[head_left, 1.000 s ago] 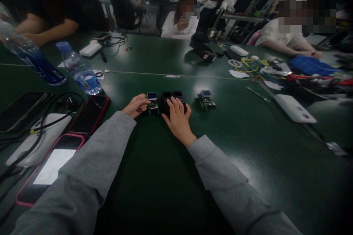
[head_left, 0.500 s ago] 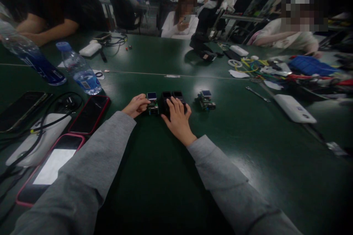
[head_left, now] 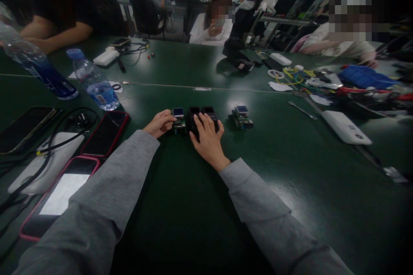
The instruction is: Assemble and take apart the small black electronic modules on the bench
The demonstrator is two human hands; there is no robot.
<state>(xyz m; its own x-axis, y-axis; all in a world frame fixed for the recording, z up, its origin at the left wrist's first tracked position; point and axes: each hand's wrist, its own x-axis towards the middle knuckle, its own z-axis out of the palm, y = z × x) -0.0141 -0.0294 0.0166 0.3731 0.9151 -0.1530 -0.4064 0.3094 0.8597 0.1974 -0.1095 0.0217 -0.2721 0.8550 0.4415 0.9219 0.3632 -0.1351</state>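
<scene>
A circuit board [head_left: 180, 125] sat at the curled fingertips of the left hand [head_left: 158, 124], pinched or not I couldn't tell, with black casings [head_left: 194, 111] beneath the spread fingers of the right hand [head_left: 209, 142].

Worktop [head_left: 180, 210] dark green; circuit boards [head_left: 179, 126] green with white-edged, dark blue screens [head_left: 178, 112]; paired devices [head_left: 194, 111] black; sleeves [head_left: 125, 180] plain grey; phone cases [head_left: 97, 163] pink and red; bottle cap [head_left: 75, 53] blue.
</scene>
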